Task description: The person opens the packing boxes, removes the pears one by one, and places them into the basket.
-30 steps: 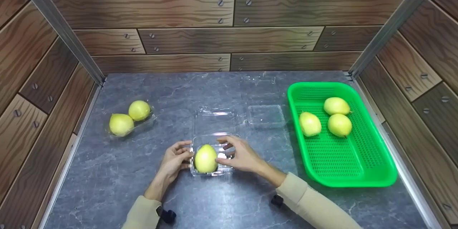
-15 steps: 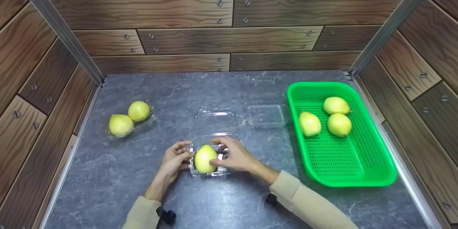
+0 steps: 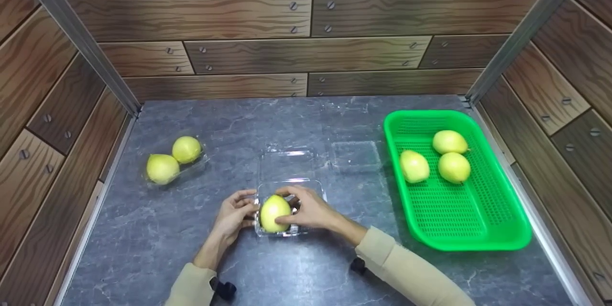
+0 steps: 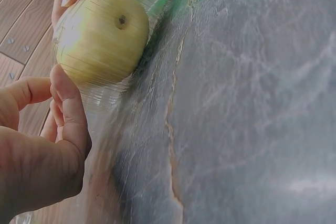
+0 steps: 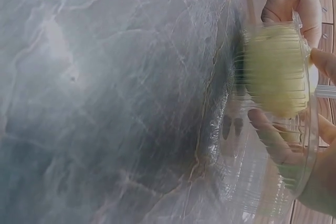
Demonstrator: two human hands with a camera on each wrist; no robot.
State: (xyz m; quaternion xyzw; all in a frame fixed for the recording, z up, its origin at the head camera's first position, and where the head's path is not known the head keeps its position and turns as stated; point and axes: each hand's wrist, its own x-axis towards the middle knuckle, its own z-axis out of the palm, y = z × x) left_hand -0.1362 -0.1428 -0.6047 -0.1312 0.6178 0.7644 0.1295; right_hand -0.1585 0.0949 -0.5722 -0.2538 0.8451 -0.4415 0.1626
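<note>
A clear plastic clamshell container (image 3: 292, 232) lies near the table's front middle, its lid (image 3: 287, 165) folded back away from me. One yellow-green pear (image 3: 274, 211) sits in the left side of its base. My left hand (image 3: 231, 216) holds the container's left edge with thumb and fingertips. In the left wrist view those fingertips (image 4: 60, 72) meet at the rim, beside the pear. My right hand (image 3: 308, 209) reaches into the base and grips the pear, thumb in front and forefinger behind. Through the ribbed wall the right wrist view shows fingers (image 5: 265, 129) of that hand inside the container.
A green plastic basket (image 3: 416, 234) with three pears (image 3: 454, 167) stands at the right. Far left, two pears (image 3: 162, 169) sit in another clear container. More clear clamshells (image 3: 355, 155) lie behind and right of the middle. Wood-patterned walls (image 3: 248, 14) enclose the table.
My right hand has moved left inside the container, from beside the pear to a grip around it. The left hand stays at the container's edge.
</note>
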